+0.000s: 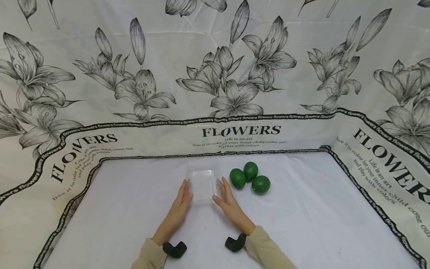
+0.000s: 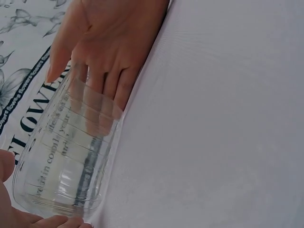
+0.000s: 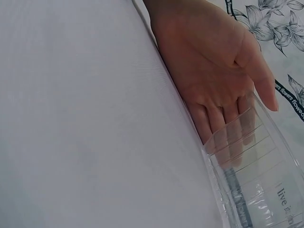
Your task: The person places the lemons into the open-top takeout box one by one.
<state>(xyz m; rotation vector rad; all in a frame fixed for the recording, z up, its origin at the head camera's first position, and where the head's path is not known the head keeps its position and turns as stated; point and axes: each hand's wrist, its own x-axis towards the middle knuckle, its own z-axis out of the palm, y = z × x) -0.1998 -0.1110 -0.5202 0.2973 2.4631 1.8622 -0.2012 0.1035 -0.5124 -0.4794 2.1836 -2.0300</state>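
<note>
Head view: one clear plastic container [image 1: 203, 185] sits on a white tablecloth [image 1: 302, 220], between the left hand [image 1: 181, 198] and right hand [image 1: 229, 200]. Three green limes [image 1: 250, 171] lie clustered to the right of the container, near the right hand. 
Left wrist view: left fingers, extended and unclenched, show through the ribbed transparent wall. 
Right wrist view: right fingers, likewise straight, lie along the container's opposite side; the thumb stands apart from them.

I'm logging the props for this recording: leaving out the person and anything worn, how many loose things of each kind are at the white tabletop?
Green fruits: 3
Clear plastic container: 1
Total: 4
</note>
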